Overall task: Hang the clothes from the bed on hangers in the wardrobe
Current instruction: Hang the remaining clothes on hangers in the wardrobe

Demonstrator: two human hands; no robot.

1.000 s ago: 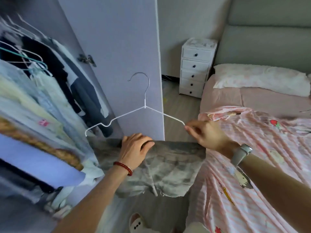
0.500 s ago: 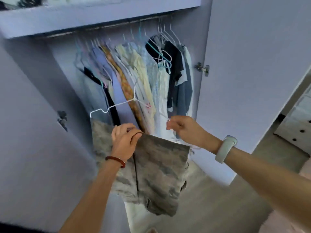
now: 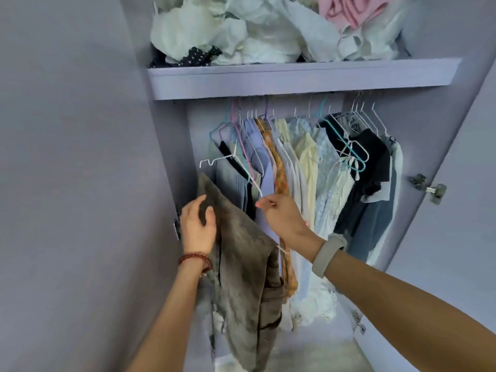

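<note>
— Two hands, both busy. Our right hand (image 3: 281, 217) has its fingers (image 3: 264, 203) pinched on the wire of the white hanger (image 3: 214, 160), at the end nearer us.

— And our left hand (image 3: 198, 226)? Its fingers (image 3: 200, 202) curl over the top edge of the grey-brown garment (image 3: 247, 277), thumb in front of the cloth.

— So the garment hangs folded over the hanger's bar, sloping down from the far end toward our right wrist, most of it dangling below our forearms.

— We see the hanger's far shoulder poking out at the left side of the wardrobe (image 3: 295, 79), in front of the hung clothes (image 3: 308, 170). We cannot tell whether its hook is on the rail; it is lost among the other hangers.

— Further out, a red bead bracelet (image 3: 194, 260) sits on our left wrist, a pale watch band (image 3: 328, 253) on the right. Above the rail, the shelf holds a heap of crumpled laundry (image 3: 268, 30).
</note>
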